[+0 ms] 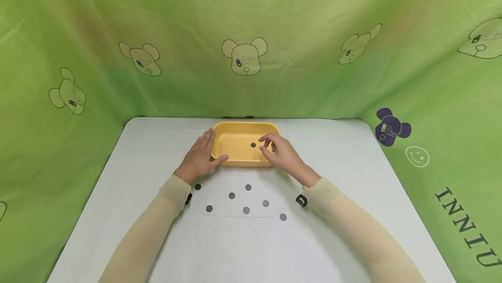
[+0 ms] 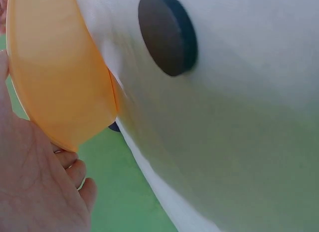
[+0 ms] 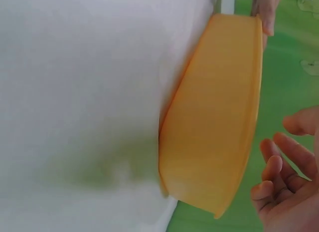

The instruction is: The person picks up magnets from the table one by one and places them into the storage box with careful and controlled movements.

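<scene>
Dark disc [image 1: 253,145], head view: I see it in or above yellow tray [image 1: 231,144], can't tell. Left hand [image 1: 198,156] laid flat against one end, right hand [image 1: 283,154] unclenched at the other. Left wrist: second disc [image 2: 160,35] on table [image 2: 259,47]. Right wrist: right hand loosely curved.

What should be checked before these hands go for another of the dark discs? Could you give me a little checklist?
1. Yellow tray upright, open side up: ok.
2. Tray steadied: ok; the left hand rests against its left end, thumb at the front rim.
3. Right hand free: ok; its thumb and fingertips stand apart with nothing between them.
4. Disc inside the tray lying at rest: cannot tell; it shows within the rim, near the right fingertips.
5. No discs left outside: not ok; seven loose discs lie on the white tabletop.
6. Loose discs spaced apart: ok; none touches another.
</scene>
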`<state>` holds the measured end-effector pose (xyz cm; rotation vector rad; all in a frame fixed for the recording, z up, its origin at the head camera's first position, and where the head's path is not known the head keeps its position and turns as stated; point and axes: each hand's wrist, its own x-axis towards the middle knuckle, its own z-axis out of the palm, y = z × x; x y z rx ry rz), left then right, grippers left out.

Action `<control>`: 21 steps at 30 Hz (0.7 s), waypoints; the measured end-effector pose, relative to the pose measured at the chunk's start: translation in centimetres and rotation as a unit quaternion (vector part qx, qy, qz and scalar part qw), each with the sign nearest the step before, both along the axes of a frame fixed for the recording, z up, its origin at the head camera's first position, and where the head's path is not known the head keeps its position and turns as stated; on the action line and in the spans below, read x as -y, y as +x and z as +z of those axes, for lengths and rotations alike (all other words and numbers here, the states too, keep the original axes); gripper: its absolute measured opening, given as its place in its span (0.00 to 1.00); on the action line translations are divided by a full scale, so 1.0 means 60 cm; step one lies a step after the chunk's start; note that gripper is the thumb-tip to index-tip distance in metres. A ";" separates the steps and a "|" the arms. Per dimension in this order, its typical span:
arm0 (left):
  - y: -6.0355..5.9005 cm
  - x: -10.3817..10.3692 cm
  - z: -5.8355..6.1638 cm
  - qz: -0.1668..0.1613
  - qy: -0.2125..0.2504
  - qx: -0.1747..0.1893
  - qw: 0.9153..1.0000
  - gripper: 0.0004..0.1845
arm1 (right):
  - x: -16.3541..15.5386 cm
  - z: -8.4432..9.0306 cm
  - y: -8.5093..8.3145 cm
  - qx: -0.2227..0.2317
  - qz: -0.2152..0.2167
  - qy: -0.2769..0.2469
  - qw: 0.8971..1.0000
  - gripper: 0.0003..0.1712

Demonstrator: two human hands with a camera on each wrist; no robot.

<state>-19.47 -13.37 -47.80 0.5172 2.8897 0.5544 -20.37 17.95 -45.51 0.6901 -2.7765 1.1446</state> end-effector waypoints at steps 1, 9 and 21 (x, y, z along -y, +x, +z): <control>0.000 0.000 -0.001 0.000 0.001 0.000 1.000 0.57 | -0.002 0.001 0.006 0.001 0.000 0.000 1.000 0.14; -0.001 0.001 -0.004 -0.002 0.005 -0.003 1.000 0.57 | -0.024 0.002 0.060 -0.011 0.016 0.000 1.000 0.14; 0.002 0.002 0.000 0.001 0.012 0.001 1.000 0.57 | -0.047 -0.013 0.138 0.019 0.052 0.030 0.998 0.13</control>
